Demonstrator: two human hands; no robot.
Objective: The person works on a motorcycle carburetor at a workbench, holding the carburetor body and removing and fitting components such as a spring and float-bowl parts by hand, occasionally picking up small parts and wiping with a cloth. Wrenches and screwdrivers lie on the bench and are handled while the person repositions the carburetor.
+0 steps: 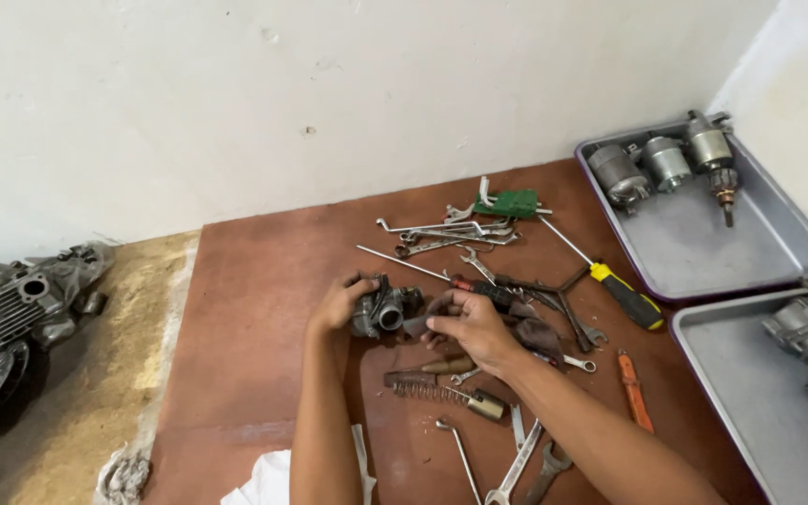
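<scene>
Brown board (264, 281), green tool holder (509, 203) (top), hands (334, 304) gripping grey carburetor (385, 309)

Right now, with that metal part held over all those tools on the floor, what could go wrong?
1. The small grey metal engine part is held only by the left hand and the right hand above the brown floor board; it could slip and drop.
2. A small piece might fall among the scattered steel wrenches and the coiled metal spring, and be hard to find.
3. The yellow-handled screwdriver lies close by and could roll if bumped.

Head view — steeply down, close overhead
</scene>
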